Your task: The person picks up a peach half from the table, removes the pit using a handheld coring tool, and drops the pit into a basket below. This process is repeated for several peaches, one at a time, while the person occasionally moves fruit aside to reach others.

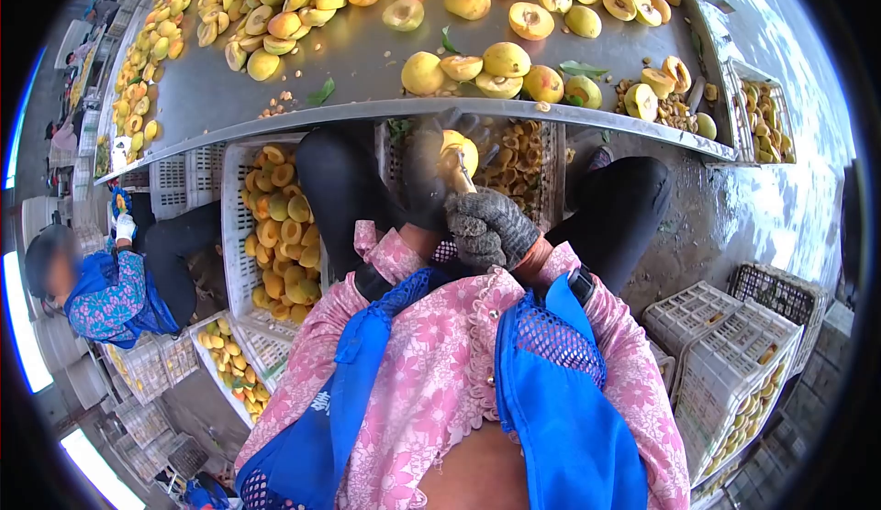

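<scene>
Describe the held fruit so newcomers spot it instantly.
Find the metal table; just below its near edge is the dark-gloved left hand. The yellow fruit it holds, unlike the tabletop fruit, meets a tool in the right hand.

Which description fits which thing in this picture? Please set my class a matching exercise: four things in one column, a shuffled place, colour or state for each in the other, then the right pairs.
Things
1. Right hand
2. Leaves
3. Wearer's apron
4. Crate beside the left knee

Descriptions
A. Bright blue
B. Filled with yellow fruit pieces
C. Grey-gloved, holding a tool
D. Green, lying on the metal table

Pairs: 1-C, 2-D, 3-A, 4-B
</scene>
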Available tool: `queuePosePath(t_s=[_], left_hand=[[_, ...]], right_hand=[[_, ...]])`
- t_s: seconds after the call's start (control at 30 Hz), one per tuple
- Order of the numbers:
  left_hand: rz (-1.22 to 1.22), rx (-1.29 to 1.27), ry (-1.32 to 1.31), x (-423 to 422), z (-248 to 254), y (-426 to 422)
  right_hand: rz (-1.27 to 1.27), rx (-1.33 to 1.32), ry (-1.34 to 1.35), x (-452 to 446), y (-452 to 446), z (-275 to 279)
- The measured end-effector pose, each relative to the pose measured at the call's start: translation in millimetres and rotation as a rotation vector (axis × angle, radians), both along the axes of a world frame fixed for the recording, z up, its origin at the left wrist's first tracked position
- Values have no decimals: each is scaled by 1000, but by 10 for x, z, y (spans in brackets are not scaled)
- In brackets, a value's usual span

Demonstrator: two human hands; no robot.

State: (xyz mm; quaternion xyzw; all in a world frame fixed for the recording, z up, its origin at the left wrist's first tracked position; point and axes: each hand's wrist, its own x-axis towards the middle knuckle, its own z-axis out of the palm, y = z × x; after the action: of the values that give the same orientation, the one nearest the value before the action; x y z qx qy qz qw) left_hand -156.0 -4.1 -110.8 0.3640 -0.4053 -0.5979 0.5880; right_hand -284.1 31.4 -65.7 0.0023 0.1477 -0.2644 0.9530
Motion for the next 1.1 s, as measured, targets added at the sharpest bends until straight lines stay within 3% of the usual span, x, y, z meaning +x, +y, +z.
queuePosePath(t_s=[0.17, 0.27, 0.37, 0.47, 0.57, 0.67, 0.73, 0.77, 0.83, 0.87, 0.97, 1.03, 1.1], left_hand=[[26, 123, 153, -26, 49, 19], [55, 292, 388, -11, 161, -60], [113, 515, 733, 50, 298, -213], [234, 600, 954, 358, 446, -175], [438, 251, 646, 895, 700, -2], [617, 126, 343, 1826, 648, 280], [810, 221, 162, 2280, 652, 416], [867, 249, -386, 2522, 523, 507], [649, 679, -1374, 2505, 665, 519], [734, 481, -1600, 2656, 472, 480], [634, 66, -1101, 2044, 869, -56], [513, -157, -1036, 1602, 948, -499], [317, -153, -1114, 1214, 914, -916]], right_hand=[[-24, -107, 157, -41, 16, 38], [18, -52, -61, -53, 18, -23], [2, -353, 466, -21, 35, 164], [-14, -330, 477, -105, 63, 176], [-42, -357, 555, -142, 34, 177], [-60, -359, 485, -198, -7, 29], [-31, -343, 562, -195, -53, -36], [-18, -332, 602, -185, -64, -79], [58, -453, 775, -158, -88, -191], [109, -442, 790, -183, -96, -229], [98, -346, 851, -184, -111, -179], [46, -295, 849, -175, -113, -305], [81, -342, 864, -243, -133, -297]])
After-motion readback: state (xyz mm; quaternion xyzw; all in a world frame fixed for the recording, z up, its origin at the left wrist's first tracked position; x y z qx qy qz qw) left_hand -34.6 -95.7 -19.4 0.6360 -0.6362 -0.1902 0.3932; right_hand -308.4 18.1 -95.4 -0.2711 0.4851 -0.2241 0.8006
